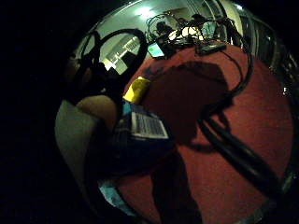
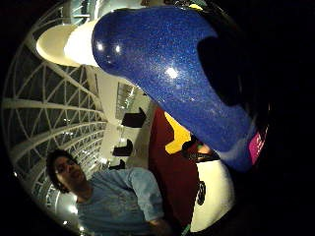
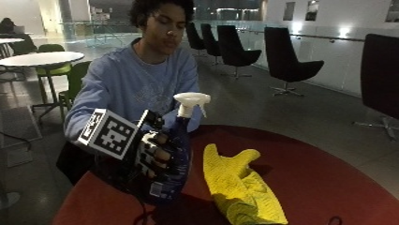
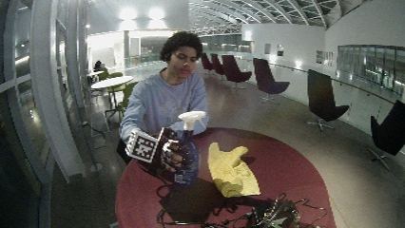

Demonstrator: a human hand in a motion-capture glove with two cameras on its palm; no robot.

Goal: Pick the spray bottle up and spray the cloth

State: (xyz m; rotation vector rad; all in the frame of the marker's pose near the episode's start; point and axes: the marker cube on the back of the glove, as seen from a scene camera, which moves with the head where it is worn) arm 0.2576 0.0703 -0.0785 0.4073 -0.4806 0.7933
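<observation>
My right hand (image 3: 151,157) has its fingers (image 3: 163,152) wrapped round the smooth, slippery-looking blue spray bottle (image 3: 174,159), beside the soft yellow cloth (image 3: 240,187).

Light blue sweatshirt (image 3: 134,86), black glove on right hand (image 3: 152,159)

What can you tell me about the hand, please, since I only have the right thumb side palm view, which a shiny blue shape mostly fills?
Observer: In the outside view, the blue shape is the spray bottle, and the gloved right hand grips its body with curled fingers.
Operator: Thank you. Is it standing upright?
Observer: Roughly upright, with its white trigger head on top.
Operator: And where is the cloth?
Observer: The yellow cloth lies on the red table just beside the bottle, on the side away from the hand.
</observation>
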